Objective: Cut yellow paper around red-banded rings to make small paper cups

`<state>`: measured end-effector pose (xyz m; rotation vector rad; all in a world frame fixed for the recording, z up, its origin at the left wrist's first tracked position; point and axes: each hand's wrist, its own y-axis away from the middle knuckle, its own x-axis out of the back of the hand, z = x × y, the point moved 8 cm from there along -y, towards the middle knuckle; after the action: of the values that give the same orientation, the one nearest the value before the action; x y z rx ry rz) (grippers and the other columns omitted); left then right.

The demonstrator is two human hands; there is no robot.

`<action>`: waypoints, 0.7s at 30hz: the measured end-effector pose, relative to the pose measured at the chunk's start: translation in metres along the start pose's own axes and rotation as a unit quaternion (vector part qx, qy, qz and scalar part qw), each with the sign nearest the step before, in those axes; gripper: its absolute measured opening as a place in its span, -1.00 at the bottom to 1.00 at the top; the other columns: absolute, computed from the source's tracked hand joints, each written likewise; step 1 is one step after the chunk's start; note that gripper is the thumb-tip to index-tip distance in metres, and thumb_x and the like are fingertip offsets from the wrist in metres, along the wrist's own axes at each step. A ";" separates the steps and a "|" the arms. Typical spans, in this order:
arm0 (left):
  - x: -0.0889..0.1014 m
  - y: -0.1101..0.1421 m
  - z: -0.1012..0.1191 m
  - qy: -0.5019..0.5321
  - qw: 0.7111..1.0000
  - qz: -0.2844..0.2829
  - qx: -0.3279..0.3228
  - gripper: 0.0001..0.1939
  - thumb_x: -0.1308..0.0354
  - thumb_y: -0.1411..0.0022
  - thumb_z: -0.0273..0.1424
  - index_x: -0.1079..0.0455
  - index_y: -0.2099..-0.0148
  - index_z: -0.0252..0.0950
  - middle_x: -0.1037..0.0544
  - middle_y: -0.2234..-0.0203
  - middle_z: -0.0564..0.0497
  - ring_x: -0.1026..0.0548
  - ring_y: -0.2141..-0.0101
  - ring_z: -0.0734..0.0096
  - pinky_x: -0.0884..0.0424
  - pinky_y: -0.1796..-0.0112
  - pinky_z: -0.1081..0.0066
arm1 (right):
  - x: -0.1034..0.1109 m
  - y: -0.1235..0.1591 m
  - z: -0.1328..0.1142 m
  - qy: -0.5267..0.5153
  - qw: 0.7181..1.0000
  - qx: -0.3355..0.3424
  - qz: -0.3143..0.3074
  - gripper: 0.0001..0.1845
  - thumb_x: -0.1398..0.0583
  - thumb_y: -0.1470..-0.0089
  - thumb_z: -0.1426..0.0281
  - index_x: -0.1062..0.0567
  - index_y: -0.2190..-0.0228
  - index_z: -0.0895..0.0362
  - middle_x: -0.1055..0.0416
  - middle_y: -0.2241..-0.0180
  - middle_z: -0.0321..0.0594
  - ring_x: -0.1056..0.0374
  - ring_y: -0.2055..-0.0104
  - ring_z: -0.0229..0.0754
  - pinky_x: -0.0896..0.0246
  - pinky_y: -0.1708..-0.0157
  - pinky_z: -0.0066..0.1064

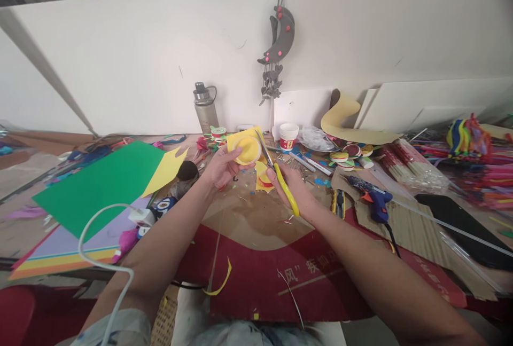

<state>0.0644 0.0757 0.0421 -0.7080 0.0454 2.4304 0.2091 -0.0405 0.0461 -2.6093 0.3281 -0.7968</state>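
Observation:
My left hand [223,167] pinches a piece of yellow paper [253,132] together with a round, white-rimmed piece [260,149] that is yellow inside. I cannot tell exactly what the round piece is. My right hand [295,185] is wrapped round the yellow handles of a pair of scissors [287,191]. The blades point up and away, at the right edge of the yellow paper. Just below the blades, a small yellow and red piece [265,177] lies on the brown work surface [244,218].
Green paper [104,183] lies at left over other coloured sheets, near a white charger [141,217]. At the back are a bottle [206,110] and a paper cup [289,136]. A utility knife [339,203], blue glue gun [377,202] and black tray-like object [467,228] lie right.

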 end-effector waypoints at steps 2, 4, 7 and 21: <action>0.002 -0.001 -0.002 0.022 0.999 0.025 0.003 -0.66 -0.43 -0.24 -0.30 -0.53 -0.01 -0.31 -0.73 0.08 -0.15 -0.70 0.03 0.06 -0.67 0.01 0.11 | -0.001 0.000 0.001 -0.001 1.000 -0.004 0.000 -0.43 -0.05 -0.26 -0.19 -0.27 0.46 0.03 -0.32 0.55 -0.29 -0.15 0.52 -0.23 -0.04 0.47 -0.36; 0.001 -0.002 -0.007 0.055 0.998 0.040 -0.003 -0.67 -0.33 -0.35 -0.21 -0.51 -0.05 -0.28 -0.73 0.06 -0.13 -0.70 0.01 0.11 -0.64 -0.04 0.13 | -0.002 0.000 0.004 -0.003 1.000 -0.013 0.010 -0.43 -0.03 -0.27 -0.19 -0.28 0.44 0.03 -0.33 0.55 -0.29 -0.15 0.53 -0.23 -0.04 0.47 -0.35; -0.005 -0.001 -0.016 0.097 0.994 0.051 -0.023 -0.76 -0.30 -0.39 -0.29 -0.50 -0.05 -0.22 -0.74 0.08 -0.04 -0.71 0.08 0.29 -0.59 -0.11 0.20 | 0.001 0.001 0.009 0.004 0.999 -0.037 0.035 -0.44 -0.01 -0.27 -0.19 -0.29 0.42 0.03 -0.36 0.53 -0.26 -0.16 0.51 -0.21 -0.05 0.46 -0.34; -0.013 0.008 -0.024 0.106 0.989 0.093 -0.053 -0.77 -0.36 -0.34 -0.32 -0.53 -0.01 -0.25 -0.74 0.08 -0.07 -0.70 0.03 0.26 -0.47 -0.24 0.11 | -0.014 0.006 0.013 -0.134 0.989 -0.070 0.003 -0.43 -0.07 -0.26 -0.24 -0.28 0.36 0.01 -0.21 0.58 -0.39 -0.23 0.53 -0.20 -0.13 0.54 -0.38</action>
<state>0.0805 0.0575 0.0267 -1.0505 0.0714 2.5382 0.2049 -0.0374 0.0265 -2.8001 0.3220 -0.4253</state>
